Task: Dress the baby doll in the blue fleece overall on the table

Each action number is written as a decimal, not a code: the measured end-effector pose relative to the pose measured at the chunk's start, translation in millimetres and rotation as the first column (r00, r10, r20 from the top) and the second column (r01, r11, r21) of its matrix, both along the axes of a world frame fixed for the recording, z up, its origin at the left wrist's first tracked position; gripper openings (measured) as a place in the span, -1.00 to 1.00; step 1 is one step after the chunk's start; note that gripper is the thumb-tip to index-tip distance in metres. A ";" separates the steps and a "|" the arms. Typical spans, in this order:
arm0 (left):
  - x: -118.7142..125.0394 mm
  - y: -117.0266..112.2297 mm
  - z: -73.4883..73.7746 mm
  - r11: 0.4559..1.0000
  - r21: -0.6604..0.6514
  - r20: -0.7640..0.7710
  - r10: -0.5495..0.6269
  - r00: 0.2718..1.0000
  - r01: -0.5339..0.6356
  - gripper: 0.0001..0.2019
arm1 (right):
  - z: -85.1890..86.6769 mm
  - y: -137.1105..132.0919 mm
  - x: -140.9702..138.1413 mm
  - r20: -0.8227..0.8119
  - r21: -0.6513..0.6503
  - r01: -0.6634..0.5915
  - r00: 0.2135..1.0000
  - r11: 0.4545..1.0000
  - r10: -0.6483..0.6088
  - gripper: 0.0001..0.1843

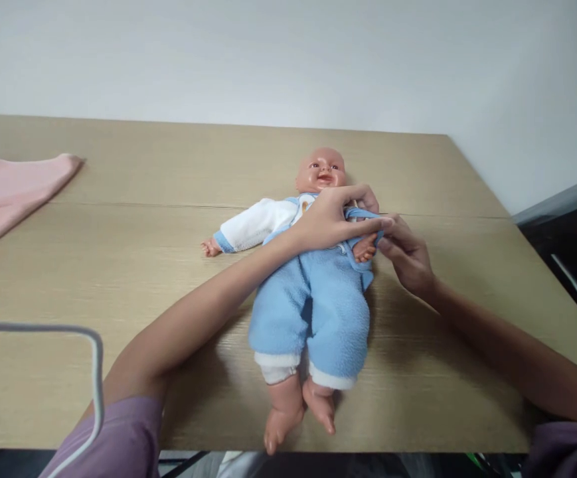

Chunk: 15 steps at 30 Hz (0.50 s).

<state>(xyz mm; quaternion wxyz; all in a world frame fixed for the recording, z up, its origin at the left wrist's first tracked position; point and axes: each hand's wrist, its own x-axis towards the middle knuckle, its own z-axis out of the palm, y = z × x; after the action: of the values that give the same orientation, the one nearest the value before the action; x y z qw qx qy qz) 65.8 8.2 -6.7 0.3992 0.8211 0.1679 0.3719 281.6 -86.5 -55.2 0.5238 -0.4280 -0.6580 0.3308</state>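
Observation:
A baby doll (322,174) lies on its back, its feet toward me. It wears a white and blue fleece outfit (340,312); one white sleeve (251,226) with a blue cuff stretches out to the left. Across the doll's chest reaches my left hand (335,216), its thumb and fingers closed on blue-edged cloth on the doll's right-hand side in view. My right hand (408,255) pinches the same blue edging from the right. Below that edging, the doll's other hand (365,247) shows. My left hand covers part of the chest and that arm.
The wooden table (133,245) has a seam running across it. Folded pink cloth (14,196) lies at the left. A grey-white cable (97,372) hangs in the near left foreground. Beyond the table stands a pale wall (268,60); a dark object (574,245) is at the right.

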 end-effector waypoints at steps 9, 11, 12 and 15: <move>-3.9 0.6 -11.6 0.922 0.332 -0.181 0.268 0.946 -0.198 -0.77 | 4.7 0.2 -6.0 -0.491 -0.400 -0.091 0.861 0.912 -0.130 -0.67; -4.6 2.7 -13.4 0.931 0.316 -0.186 0.250 0.950 -0.183 -0.83 | 6.1 -3.3 -8.9 -0.458 -0.403 -0.043 0.874 0.914 -0.161 -0.64; -5.0 3.8 -14.4 0.938 0.301 -0.179 0.232 0.956 -0.171 -0.85 | 5.8 -5.0 -10.1 -0.420 -0.406 -0.009 0.890 0.914 -0.177 -0.62; -5.6 5.4 -17.4 0.954 0.257 -0.141 0.194 0.971 -0.154 -0.88 | 0.6 -9.2 -12.3 -0.244 -0.422 0.112 0.942 0.899 -0.232 -0.56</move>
<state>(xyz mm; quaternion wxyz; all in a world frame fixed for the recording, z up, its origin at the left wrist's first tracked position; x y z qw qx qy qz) 60.2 13.5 -24.1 0.2457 0.8737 0.2250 0.3545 269.3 -95.7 -54.6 0.5421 -0.5306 -0.4515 0.4698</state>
